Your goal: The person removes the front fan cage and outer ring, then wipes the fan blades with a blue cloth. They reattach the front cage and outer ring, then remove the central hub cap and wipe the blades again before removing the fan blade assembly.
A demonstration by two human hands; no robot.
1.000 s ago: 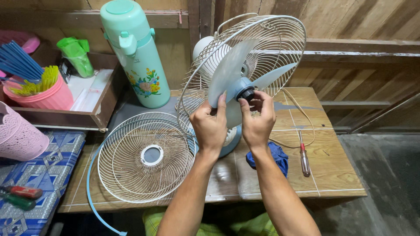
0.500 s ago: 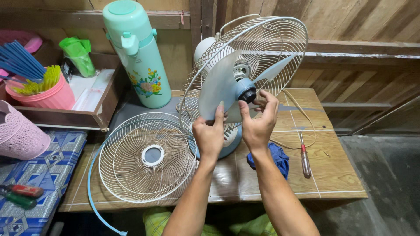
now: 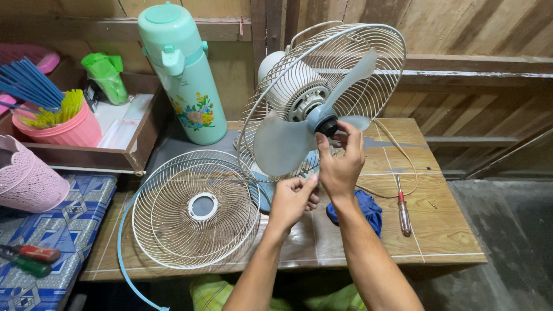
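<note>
A table fan stands on the wooden table (image 3: 443, 230) with its rear wire guard (image 3: 368, 57) in place and the front one off. My right hand (image 3: 340, 161) pinches the dark cap (image 3: 327, 124) at the hub of the pale blue blade (image 3: 282, 144). Below the blade, my left hand (image 3: 294, 198) hangs loosely curled and holds nothing. The removed front guard (image 3: 196, 207) lies flat on the table to the left of my hands.
A mint green flask (image 3: 181, 75) stands behind the loose guard. A screwdriver (image 3: 402, 207) and a blue cloth (image 3: 366, 207) lie right of my arms. A wooden tray (image 3: 138, 150) with a pink cup sits at left, and two more screwdrivers (image 3: 29, 259) lie on a blue mat.
My left hand has let go of the blade and dropped below it. The blade has turned. My right hand stays at the hub cap.
</note>
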